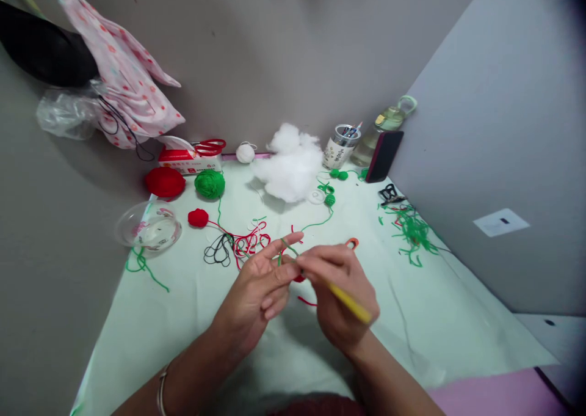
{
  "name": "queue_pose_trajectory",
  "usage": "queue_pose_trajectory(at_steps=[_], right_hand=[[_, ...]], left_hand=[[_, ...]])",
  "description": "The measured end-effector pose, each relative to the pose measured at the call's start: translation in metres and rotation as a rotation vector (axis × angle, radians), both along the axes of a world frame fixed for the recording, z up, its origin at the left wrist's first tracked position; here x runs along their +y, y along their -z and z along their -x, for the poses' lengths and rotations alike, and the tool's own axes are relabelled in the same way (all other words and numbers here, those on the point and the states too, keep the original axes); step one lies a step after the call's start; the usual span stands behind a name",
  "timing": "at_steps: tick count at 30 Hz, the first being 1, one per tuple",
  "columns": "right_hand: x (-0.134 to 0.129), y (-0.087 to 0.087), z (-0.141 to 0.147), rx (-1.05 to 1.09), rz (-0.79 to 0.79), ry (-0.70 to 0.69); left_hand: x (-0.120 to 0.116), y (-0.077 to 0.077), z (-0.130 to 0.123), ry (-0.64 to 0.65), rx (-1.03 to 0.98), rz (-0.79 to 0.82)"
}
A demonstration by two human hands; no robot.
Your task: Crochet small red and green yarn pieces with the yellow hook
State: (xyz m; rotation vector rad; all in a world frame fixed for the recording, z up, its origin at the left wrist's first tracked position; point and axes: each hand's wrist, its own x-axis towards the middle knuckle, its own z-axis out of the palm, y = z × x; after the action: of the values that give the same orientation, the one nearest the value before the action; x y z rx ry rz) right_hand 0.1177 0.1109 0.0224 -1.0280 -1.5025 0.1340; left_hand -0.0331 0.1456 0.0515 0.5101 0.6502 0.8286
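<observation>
Green yarn [290,247] strung across left hand [259,284], thumb pinching it, yellow-handled tool [348,302] grasped in right hand [341,288]

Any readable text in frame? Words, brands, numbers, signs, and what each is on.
No text reads with certainty.
Red-and-white box: print on its front, too small and blurred to read.
Pen cup: dark characters on its pale side, too blurred to read.
Clear bowl: pink and dark marks; cannot tell whether any are lettering.
</observation>
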Motion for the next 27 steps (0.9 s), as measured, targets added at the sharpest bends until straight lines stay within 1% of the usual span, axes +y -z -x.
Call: queue_pose_trajectory(at_steps=[2,3,5,7,10,13,15,18,20,23,25,27], right_hand=[[0.005,-0.004,-0.003,0.273,0.098,-0.081],[0.008,-0.007,-0.004,0.396,0.138,-0.132],[0.012,-0.010,-0.004,0.526,0.198,-0.228],[0.013,-0.010,-0.002,0.517,0.247,-0.268],[0.013,-0.006,0.001,0.490,0.322,-0.251],[0.013,-0.001,-0.001,0.554,0.370,-0.259],[0.013,0.000,-0.002,0.582,0.376,-0.265],[0.014,-0.001,-0.001,0.564,0.343,-0.290],[0.012,-0.004,0.002,0.490,0.285,-0.283],[0.006,-0.007,0.009,0.261,0.143,-0.176],[0.003,-0.007,0.012,0.133,0.040,-0.095],[0.002,-0.007,0.012,0.137,0.031,-0.092]], left_hand=[[0.003,-0.003,0.002,-0.017,-0.030,0.045],[0.004,-0.005,0.003,-0.042,-0.028,0.041],[0.005,-0.006,0.002,-0.077,0.008,-0.010],[0.002,-0.004,-0.001,-0.097,0.065,-0.089],[-0.003,0.001,-0.005,-0.118,0.164,-0.178],[-0.006,0.005,-0.004,-0.094,0.228,-0.232],[-0.005,0.005,-0.003,-0.094,0.229,-0.242],[-0.004,0.004,-0.003,-0.125,0.189,-0.219],[-0.004,0.004,-0.004,-0.137,0.166,-0.203],[-0.006,0.003,-0.006,-0.165,0.141,-0.161],[-0.007,0.001,-0.007,-0.161,0.108,-0.125],[-0.007,-0.002,-0.007,-0.122,0.079,-0.094]])
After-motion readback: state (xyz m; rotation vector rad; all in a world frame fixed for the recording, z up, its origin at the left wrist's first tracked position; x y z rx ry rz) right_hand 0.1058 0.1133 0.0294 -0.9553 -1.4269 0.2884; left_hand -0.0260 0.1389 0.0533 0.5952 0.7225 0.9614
